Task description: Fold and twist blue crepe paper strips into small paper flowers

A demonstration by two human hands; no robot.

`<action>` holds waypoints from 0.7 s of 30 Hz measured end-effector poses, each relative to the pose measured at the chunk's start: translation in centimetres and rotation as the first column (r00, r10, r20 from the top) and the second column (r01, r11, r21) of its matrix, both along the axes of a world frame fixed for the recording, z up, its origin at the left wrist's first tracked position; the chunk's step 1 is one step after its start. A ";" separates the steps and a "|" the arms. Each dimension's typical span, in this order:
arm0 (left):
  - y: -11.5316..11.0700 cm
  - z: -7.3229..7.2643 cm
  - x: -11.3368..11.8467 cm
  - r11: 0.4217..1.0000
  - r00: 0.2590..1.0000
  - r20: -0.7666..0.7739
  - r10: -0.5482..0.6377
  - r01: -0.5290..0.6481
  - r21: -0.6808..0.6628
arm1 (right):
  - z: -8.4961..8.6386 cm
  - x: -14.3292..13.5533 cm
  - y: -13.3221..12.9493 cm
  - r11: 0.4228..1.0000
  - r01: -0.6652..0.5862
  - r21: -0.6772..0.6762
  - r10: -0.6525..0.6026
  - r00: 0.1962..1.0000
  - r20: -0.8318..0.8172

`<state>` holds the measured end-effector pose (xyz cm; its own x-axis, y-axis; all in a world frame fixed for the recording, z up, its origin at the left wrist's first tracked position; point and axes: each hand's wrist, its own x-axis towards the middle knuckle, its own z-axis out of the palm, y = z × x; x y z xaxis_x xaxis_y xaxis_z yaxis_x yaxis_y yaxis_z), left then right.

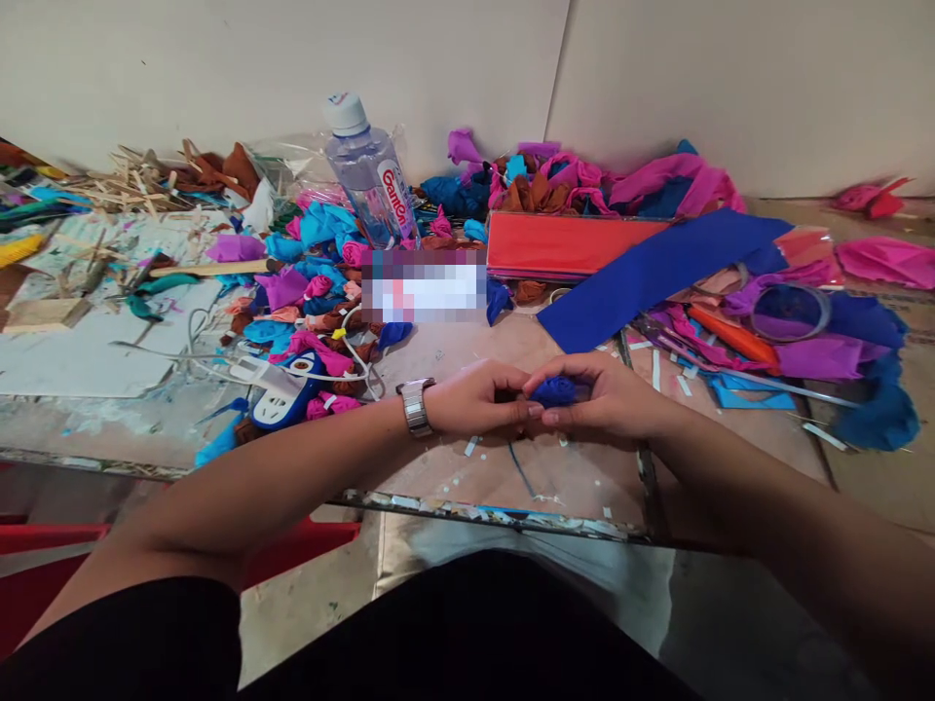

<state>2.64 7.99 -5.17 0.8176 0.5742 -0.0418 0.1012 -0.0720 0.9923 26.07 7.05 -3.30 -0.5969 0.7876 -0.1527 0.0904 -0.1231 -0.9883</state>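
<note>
Near the table's front edge, a small rolled dark blue paper flower lies between my two hands. My right hand curls around it, thumb and fingers pressed on its sides. My left hand, with a metal watch on the wrist, meets it from the left, its fingertips pinched together at the flower's lower end. A thin dark stem or wire lies on the table below the hands. Behind my right hand stretches a flat strip of blue paper, its upper part beside a red paper pack.
A clear bottle stands at the back among many coloured paper flowers. A blue and white power strip with cables lies left of my hands. On the right are an orange cutter and a tape roll; wooden sticks are heaped back left.
</note>
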 end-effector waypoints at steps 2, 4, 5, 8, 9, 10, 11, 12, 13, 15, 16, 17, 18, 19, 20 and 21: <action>0.0 0.1 -0.1 1.000 1.000 -0.009 -0.025 0.025 0.003 | 0.0 0.0 0.0 0.999 -0.004 0.040 0.003 1.000 0.013; 0.1 0.1 -0.1 1.000 1.000 -0.018 -0.012 0.011 -0.017 | 0.0 0.0 -0.1 0.998 0.028 0.054 -0.028 1.000 -0.004; 0.1 0.1 -0.1 0.999 1.000 -0.021 -0.002 0.001 -0.034 | 0.0 0.0 -0.1 0.997 0.049 0.055 -0.048 0.999 -0.017; 0.2 0.1 -0.1 0.998 1.000 -0.004 0.024 -0.024 -0.057 | -0.1 -0.1 -0.3 0.993 0.104 0.049 -0.101 0.993 -0.057; 0.2 0.2 -0.1 0.998 1.000 0.005 0.025 -0.024 -0.055 | -0.1 -0.1 -0.3 0.992 0.115 0.058 -0.111 0.991 -0.069; 0.2 0.2 -0.1 0.998 1.000 0.012 0.022 -0.022 -0.053 | -0.1 -0.1 -0.3 0.990 0.117 0.075 -0.112 0.991 -0.075; 0.2 0.3 -0.1 0.998 1.000 0.016 0.019 -0.018 -0.057 | -0.1 -0.1 -0.3 0.989 0.111 0.096 -0.104 0.992 -0.077; 0.1 0.3 -0.1 0.997 1.000 0.017 0.013 -0.012 -0.070 | 0.0 0.0 -0.3 0.989 0.093 0.116 -0.085 0.994 -0.071; 0.1 0.4 -0.1 0.996 1.000 0.016 0.007 -0.005 -0.089 | 0.0 0.0 -0.4 0.990 0.072 0.124 -0.064 0.996 -0.062; 0.0 0.5 -0.1 0.991 1.000 0.015 0.003 -0.001 -0.135 | 0.1 0.1 -0.5 0.995 0.036 0.088 -0.033 0.998 -0.045; -0.1 0.6 -0.1 0.988 1.000 0.015 0.006 -0.003 -0.153 | 0.1 0.1 -0.6 0.998 0.030 0.055 -0.027 0.999 -0.041; -0.1 0.6 -0.1 0.987 1.000 0.011 0.009 -0.007 -0.160 | 0.2 0.1 -0.7 0.999 0.031 0.026 -0.030 0.999 -0.041; -0.1 0.6 -0.1 0.988 1.000 0.007 0.017 -0.016 -0.152 | 0.2 0.1 -0.7 0.999 0.037 0.009 -0.036 0.998 -0.043; 0.0 0.6 -0.1 0.990 1.000 0.001 0.027 -0.026 -0.136 | 0.2 0.1 -0.8 0.999 0.046 0.006 -0.046 0.998 -0.044; 0.0 0.7 -0.1 0.992 0.999 -0.005 0.036 -0.036 -0.119 | 0.2 0.1 -0.9 0.998 0.056 0.013 -0.055 0.997 -0.044; 0.1 0.7 -0.1 0.993 0.999 -0.012 0.046 -0.047 -0.105 | 0.2 0.1 -0.9 0.997 0.068 0.021 -0.067 0.997 -0.044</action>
<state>2.58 8.09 -4.48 0.7895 0.6035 -0.1119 0.1116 0.0382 0.9930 26.13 6.16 -3.05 -0.5479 0.8293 -0.1098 0.0397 -0.1054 -0.9936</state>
